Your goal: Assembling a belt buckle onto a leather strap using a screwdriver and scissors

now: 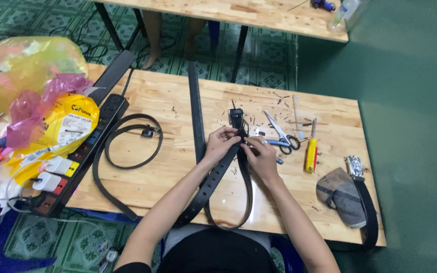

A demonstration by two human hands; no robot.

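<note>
My left hand (220,143) and my right hand (260,153) meet over the middle of a wooden table (178,167). Both pinch the end of a black leather belt (213,184) just below its dark buckle (236,119). The belt drops toward me in a long loop that hangs over the table's near edge. Its punched end lies under my left forearm.
Scissors (281,137) and a yellow-handled screwdriver (311,152) lie right of my hands. A second belt (122,151) loops at the left beside a power strip (79,159) and plastic bags (36,96). A rolled belt on cloth (352,192) sits at the right. Another person's bare feet (153,55) show under the far table.
</note>
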